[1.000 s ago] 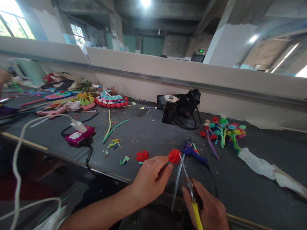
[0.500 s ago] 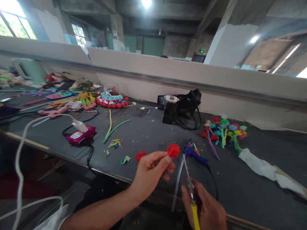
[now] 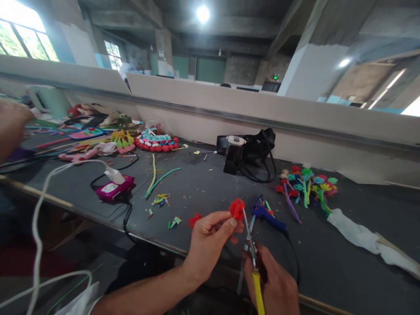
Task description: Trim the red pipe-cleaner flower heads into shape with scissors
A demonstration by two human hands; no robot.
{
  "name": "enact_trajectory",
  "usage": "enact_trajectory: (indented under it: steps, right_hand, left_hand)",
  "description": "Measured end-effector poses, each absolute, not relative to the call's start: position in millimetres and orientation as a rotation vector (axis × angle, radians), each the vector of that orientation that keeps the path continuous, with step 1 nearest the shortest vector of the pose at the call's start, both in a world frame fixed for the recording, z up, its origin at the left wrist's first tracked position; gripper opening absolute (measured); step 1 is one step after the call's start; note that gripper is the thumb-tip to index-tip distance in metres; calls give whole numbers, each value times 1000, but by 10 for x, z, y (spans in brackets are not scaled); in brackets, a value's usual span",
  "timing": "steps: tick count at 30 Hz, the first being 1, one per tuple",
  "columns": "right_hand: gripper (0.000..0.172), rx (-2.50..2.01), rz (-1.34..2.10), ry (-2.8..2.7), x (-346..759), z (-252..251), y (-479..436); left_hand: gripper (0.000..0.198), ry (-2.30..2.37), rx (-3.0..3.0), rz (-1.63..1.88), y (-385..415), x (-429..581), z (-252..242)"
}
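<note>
Between the thumb and fingers of my left hand (image 3: 211, 245) is a red fluffy flower (image 3: 237, 209). My right hand (image 3: 274, 280) is wrapped round yellow-handled scissors (image 3: 257, 291), whose blades point up and touch or nearly touch the flower's right side. A second red flower (image 3: 195, 220) lies on the table just behind my left hand. Right of the scissors' tips rests a blue glue gun (image 3: 269, 218), with a clear stick running down from it behind the blades.
Colourful pipe-cleaner flowers (image 3: 306, 186) lie at the right. A phone (image 3: 233, 159) stands before a black bag (image 3: 259, 151). A magenta power socket (image 3: 114, 188) with a white cable sits left. Another person's hand (image 3: 13, 120) shows at the far left edge.
My right hand has brought the scissors up and left to the flower. Another person's hand has come into view at the left. The view has shifted slightly.
</note>
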State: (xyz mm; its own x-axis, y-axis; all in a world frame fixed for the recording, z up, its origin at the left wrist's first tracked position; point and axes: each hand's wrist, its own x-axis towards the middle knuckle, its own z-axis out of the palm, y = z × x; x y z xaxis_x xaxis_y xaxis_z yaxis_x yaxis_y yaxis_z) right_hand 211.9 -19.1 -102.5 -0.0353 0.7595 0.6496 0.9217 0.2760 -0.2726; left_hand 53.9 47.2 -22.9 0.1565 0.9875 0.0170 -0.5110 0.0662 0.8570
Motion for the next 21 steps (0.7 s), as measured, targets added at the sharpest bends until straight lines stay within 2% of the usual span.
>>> enact_trajectory:
  steps: [13, 21]
  right_hand:
    - [29, -1468, -554, -1790, 2092, -1077, -115]
    - [28, -1507, -395, -1814, 2094, -1067, -112]
  left_hand:
    - [23, 698, 839, 1352, 503, 554, -264]
    - [23, 704, 837, 1376, 499, 563, -275]
